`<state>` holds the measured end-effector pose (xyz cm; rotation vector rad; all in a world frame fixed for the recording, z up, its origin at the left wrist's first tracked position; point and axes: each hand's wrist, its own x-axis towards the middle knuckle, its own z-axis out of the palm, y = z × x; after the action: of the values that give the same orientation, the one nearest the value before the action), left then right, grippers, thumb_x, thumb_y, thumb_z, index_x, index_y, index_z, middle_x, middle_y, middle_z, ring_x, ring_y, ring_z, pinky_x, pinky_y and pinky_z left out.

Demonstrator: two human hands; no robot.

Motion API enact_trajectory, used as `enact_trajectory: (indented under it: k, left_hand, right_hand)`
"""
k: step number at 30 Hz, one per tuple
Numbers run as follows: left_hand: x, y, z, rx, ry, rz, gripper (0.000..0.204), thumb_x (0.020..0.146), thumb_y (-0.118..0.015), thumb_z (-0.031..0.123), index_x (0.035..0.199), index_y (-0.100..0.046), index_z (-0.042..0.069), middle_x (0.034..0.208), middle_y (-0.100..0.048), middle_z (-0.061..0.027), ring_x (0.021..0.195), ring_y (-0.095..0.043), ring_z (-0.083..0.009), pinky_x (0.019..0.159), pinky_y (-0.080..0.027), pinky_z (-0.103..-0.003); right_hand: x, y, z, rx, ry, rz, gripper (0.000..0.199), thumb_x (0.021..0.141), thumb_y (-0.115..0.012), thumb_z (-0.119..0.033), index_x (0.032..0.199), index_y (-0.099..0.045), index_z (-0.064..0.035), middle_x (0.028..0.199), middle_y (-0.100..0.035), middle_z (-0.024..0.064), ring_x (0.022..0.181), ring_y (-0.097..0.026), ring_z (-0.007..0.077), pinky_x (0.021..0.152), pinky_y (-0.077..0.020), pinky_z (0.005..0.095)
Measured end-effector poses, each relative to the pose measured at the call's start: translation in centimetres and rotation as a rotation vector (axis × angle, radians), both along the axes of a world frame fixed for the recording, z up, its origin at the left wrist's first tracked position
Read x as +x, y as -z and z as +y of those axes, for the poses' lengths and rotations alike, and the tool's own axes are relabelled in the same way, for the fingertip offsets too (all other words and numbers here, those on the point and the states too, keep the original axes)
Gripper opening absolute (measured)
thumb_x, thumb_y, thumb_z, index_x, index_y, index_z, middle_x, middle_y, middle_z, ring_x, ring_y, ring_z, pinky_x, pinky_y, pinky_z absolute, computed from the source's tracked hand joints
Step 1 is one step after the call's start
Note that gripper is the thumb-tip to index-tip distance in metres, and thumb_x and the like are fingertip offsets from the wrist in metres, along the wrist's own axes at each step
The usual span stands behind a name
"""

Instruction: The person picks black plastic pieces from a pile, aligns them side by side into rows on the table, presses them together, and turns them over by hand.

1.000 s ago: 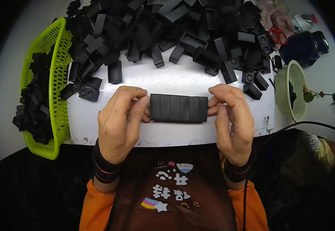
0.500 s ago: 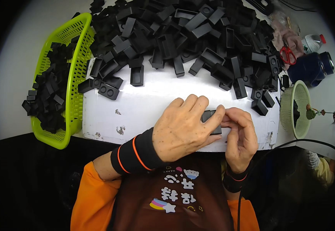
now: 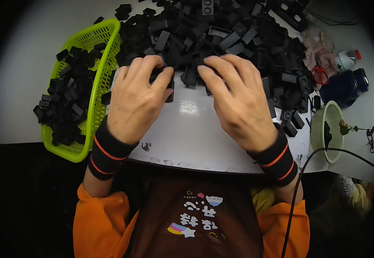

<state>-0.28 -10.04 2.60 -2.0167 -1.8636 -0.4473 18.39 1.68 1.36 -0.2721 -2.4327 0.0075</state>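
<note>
Our L hand [image 3: 137,94] curls over a black rectangular plastic block [image 3: 170,96] at the near edge of a black block pile [image 3: 230,41] on the glossy white worktop [image 3: 187,142]; can't tell if its grip's closed. Our R hand [image 3: 240,96] arches over the same edge, fingers bent, grip likewise unclear, w/ a lime-green slotted plastic basket [image 3: 97,86] of small black pcs [image 3: 66,90] to our L.

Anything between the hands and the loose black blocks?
Nothing visible. The left hand and right hand are at the near edge of the pile of black rectangular plastic-looking blocks. The lime-green slotted plastic basket stands left of the left hand, not in between. Fingertip contact is partly hidden.
</note>
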Motion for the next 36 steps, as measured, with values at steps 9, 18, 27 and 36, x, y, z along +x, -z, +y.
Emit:
enact_trajectory:
  k: [9, 18, 27, 36]
  left_hand:
    - [-2.0, 1.0, 1.0, 0.267, 0.100, -0.068, 0.020, 0.074, -0.073, -0.005, 0.092, -0.066, -0.002, 0.092, -0.059, -0.0105, 0.081, -0.061, -0.0266, 0.070, -0.048, -0.036]
    - [5.6, 2.1, -3.8, -0.177, 0.388, -0.519, 0.029, 0.075, -0.067, -0.009, 0.103, -0.064, -0.005, 0.094, -0.060, -0.0140, 0.072, -0.065, -0.0264, 0.062, -0.053, -0.036]
    - [6.9, 1.0, -1.3, -0.434, 0.470, -0.493, 0.066, 0.073, -0.085, 0.036, 0.119, -0.062, -0.004, 0.108, -0.059, -0.0138, 0.079, -0.066, -0.0279, 0.064, -0.055, -0.036]
    - [6.6, 2.5, -3.2, -0.304, 0.234, -0.595, 0.057, 0.065, -0.090, 0.020, 0.109, -0.065, -0.005, 0.098, -0.060, -0.0138, 0.079, -0.065, -0.0290, 0.066, -0.055, -0.036]
  right_hand:
    - [0.9, 0.1, 1.8, 0.008, -0.025, 0.175, 0.024, 0.074, -0.066, 0.007, 0.097, -0.062, 0.0010, 0.100, -0.063, 0.0158, 0.097, -0.062, 0.0308, 0.086, -0.0504, 0.0452]
    - [7.0, 0.9, -4.8, -0.755, -0.169, -0.337, 0.030, 0.075, -0.062, 0.011, 0.104, -0.059, 0.0028, 0.108, -0.056, 0.0148, 0.084, -0.065, 0.0315, 0.071, -0.0547, 0.0394]
    - [-0.2, 2.0, 2.0, 0.237, 0.266, -0.170, 0.030, 0.075, -0.067, -0.005, 0.105, -0.067, -0.0044, 0.133, -0.052, 0.0081, 0.122, -0.048, 0.0271, 0.101, -0.0332, 0.0552]
    - [7.7, 0.9, -2.9, -0.258, 0.280, 0.008, 0.025, 0.074, -0.069, 0.002, 0.094, -0.055, 0.0055, 0.100, -0.057, 0.0198, 0.076, -0.063, 0.0346, 0.064, -0.0529, 0.0405]
